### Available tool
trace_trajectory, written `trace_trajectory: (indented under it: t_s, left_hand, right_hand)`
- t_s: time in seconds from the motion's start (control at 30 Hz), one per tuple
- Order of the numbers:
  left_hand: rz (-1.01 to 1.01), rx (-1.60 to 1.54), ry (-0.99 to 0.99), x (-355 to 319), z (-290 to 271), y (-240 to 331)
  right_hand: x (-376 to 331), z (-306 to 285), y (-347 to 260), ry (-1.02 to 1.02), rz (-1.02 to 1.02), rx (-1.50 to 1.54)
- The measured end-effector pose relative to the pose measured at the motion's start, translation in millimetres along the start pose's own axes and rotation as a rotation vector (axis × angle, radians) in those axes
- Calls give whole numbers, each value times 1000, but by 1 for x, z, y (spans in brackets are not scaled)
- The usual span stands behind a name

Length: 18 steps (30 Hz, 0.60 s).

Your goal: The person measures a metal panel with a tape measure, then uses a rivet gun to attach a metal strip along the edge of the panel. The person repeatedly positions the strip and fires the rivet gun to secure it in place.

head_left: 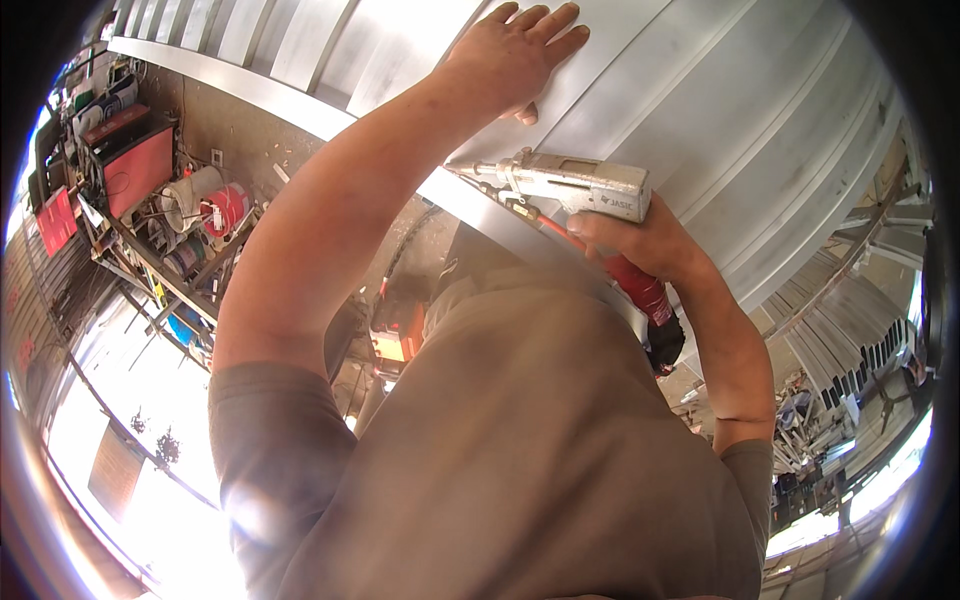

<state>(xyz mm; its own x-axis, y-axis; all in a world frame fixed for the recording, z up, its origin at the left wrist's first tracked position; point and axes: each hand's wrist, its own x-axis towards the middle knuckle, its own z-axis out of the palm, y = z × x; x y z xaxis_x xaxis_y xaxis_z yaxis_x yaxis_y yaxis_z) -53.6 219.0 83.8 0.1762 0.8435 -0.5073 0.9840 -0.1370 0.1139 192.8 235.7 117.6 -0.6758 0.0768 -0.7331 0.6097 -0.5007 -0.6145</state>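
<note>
My left hand [515, 55] lies on a silver ribbed metal panel [640, 70], its fingers stretched out and holding nothing. Below it, my right hand [640, 235] is wrapped round the grip of a gun-shaped power tool [580, 180] with a worn silver body. The tool's narrow nose points left, beside the panel's near edge strip [500, 225]; I cannot tell whether the tip touches it. A red part with a black end [645, 290] shows below my right hand, partly covered by it. An orange cable [560, 232] runs close under the tool.
At the left stand a red box [135, 165] and a cart frame [160, 265] bearing reels and a red spool [225, 210]. An orange-and-dark machine [400, 335] sits on the floor near my legs. Stacked metal profiles [835, 320] lie at the right.
</note>
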Motion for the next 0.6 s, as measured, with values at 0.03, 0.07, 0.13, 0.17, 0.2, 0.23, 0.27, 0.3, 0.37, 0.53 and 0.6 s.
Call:
trace_trajectory:
  t_s: [0.03,0.07,0.13,0.17,0.2,0.23,0.27,0.3,0.37,0.53,0.6]
  left_hand:
    - [-13,-7,-36,3,3,0]
    - [-26,-14,-73,5,6,0]
    - [15,125,212,5,16,-1]
    - [9,117,218,5,19,-2]
    - [3,108,224,3,23,-3]
    - [-35,15,98,5,25,-4]
    - [-32,43,105,4,27,-5]
    - [-47,67,82,7,27,-6]
    - [-54,85,57,9,25,-6]
    - [-66,47,82,9,21,-2]
    - [-88,63,139,4,24,0]
  right_hand:
    - [0,0,0,-1,-2,2]
    - [0,-1,-1,-1,-5,3]
    - [1,-2,-3,-36,9,-1]
    - [1,-2,-4,-27,37,-28]
    - [-1,0,-3,-38,-44,3]
    - [-3,1,-3,-15,-106,2]
    - [-9,-2,-2,29,-118,-8]
    - [-20,-9,-1,63,-143,38]
    - [-46,-24,6,115,-159,140]
    - [-111,-90,42,367,-125,208]
    - [-123,-114,59,413,-172,291]
